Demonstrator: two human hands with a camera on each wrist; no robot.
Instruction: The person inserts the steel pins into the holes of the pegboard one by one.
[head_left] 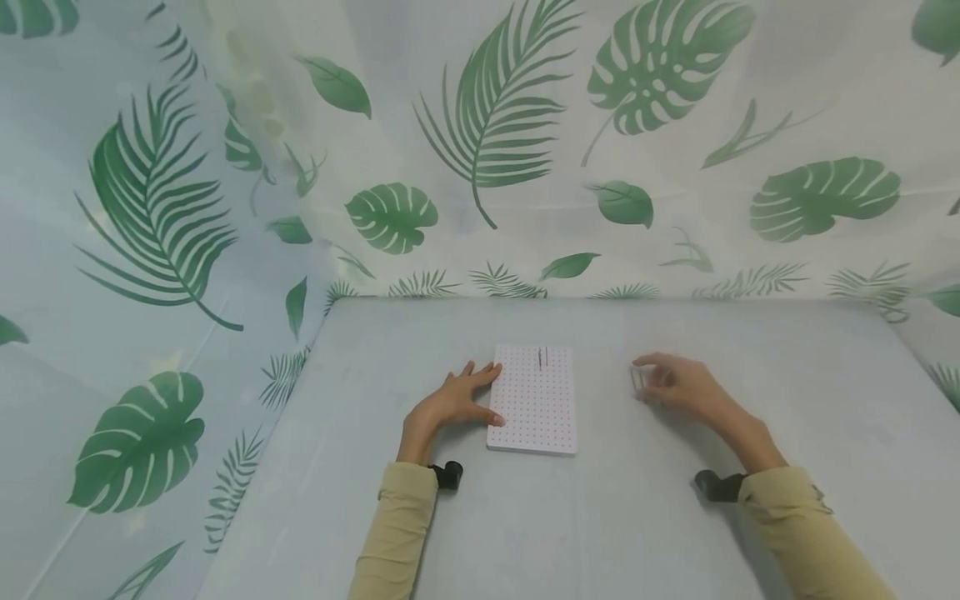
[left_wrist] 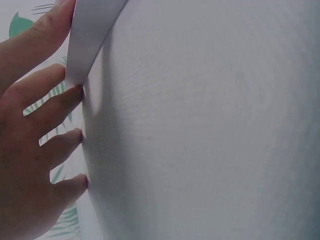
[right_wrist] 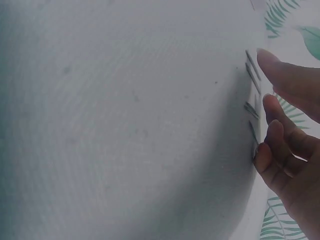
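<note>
Left hand (head_left: 450, 404) at a flat white rectangular board (head_left: 536, 417), right hand (head_left: 690, 387) beside thin grey metallic-looking pins (right_wrist: 253, 78).
The board lies mid-table, gridded with small dots; two slender dark sticks (head_left: 540, 360) sit near its far edge, whether upright in holes or lying flat cannot be told. The left hand's fingers are spread, its thumb against the board's left side. The right hand's thumb and fingers curve loosely apart by the pins; contact is hard to tell. Pale grey tabletop (head_left: 525, 525) stretches between the board's right edge and the right hand, and nearer the person, whose khaki sleeves (head_left: 397, 517) and black wrist cameras (head_left: 450, 475) flank it. A white leaf-printed curtain (head_left: 540, 237) borders the far edge.
</note>
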